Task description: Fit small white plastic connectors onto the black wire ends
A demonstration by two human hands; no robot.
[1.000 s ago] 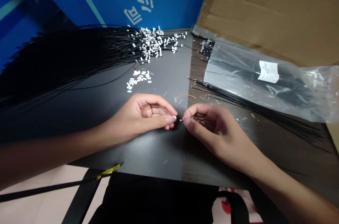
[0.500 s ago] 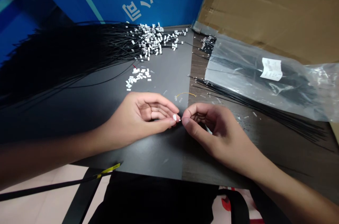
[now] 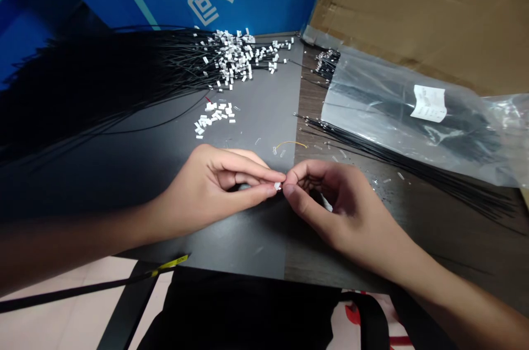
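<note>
Between the thumb and fingertips of my left hand [image 3: 231,176] is a small white connector housing [image 3: 278,186]. My right hand [image 3: 330,195] faces it, thumb and index finger pinched on the end of a thin wire whose length is mostly hidden by the hand. The fingertips of both hands nearly meet, and the wire's tip is at the housing. How far the tip sits inside it is too small to tell. Beyond my left hand lies a loose pile of the same white housings [image 3: 215,114].
A thick bundle of black wires [image 3: 124,74] with white ends lies at the back left. On the right are a clear plastic bag [image 3: 372,96] of black wires and loose black wires [image 3: 372,154]. Clear scraps and a yellow wire [image 3: 291,143] lie nearby. A cardboard box [image 3: 413,14] stands behind.
My left hand has shifted slightly right, its fingers straightening and closing over the white housing, bringing the housing against the wire's tip. My right hand has barely moved. The view has tilted slightly.
</note>
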